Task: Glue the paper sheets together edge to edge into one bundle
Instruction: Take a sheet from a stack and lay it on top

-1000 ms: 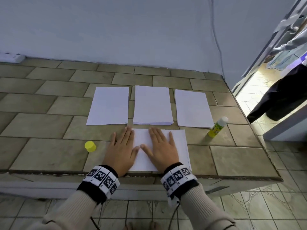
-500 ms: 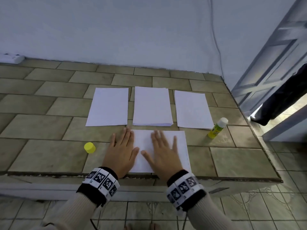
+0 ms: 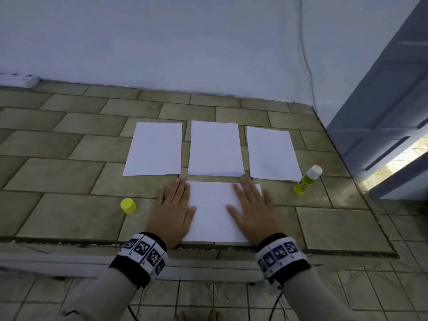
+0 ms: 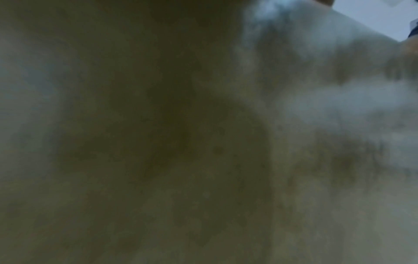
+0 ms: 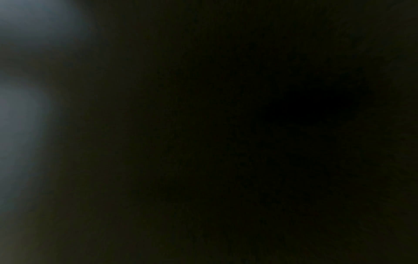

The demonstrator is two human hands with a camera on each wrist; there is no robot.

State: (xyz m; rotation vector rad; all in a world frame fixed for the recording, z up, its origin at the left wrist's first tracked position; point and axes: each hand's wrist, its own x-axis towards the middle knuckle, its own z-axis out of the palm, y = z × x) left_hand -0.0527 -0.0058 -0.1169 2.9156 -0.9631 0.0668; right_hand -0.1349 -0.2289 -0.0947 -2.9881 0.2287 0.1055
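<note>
With both the left hand (image 3: 170, 214) and right hand (image 3: 251, 213) pressing flat, fingers straight, on the paper sheet (image 3: 214, 212) at lower centre of the bench (image 3: 58, 174), uneven pressure may skew its glued edge.

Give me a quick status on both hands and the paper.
Left hand and right hand flat, pressing white paper sheet at its sides. Yellow-green glue stick uncapped, untouched. Nothing in the way.

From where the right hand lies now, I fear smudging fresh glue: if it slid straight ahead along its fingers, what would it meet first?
Probably the middle stack of sheets: the right hand lies flat on the near sheet, fingers pointing at the stack's near right corner.
</note>
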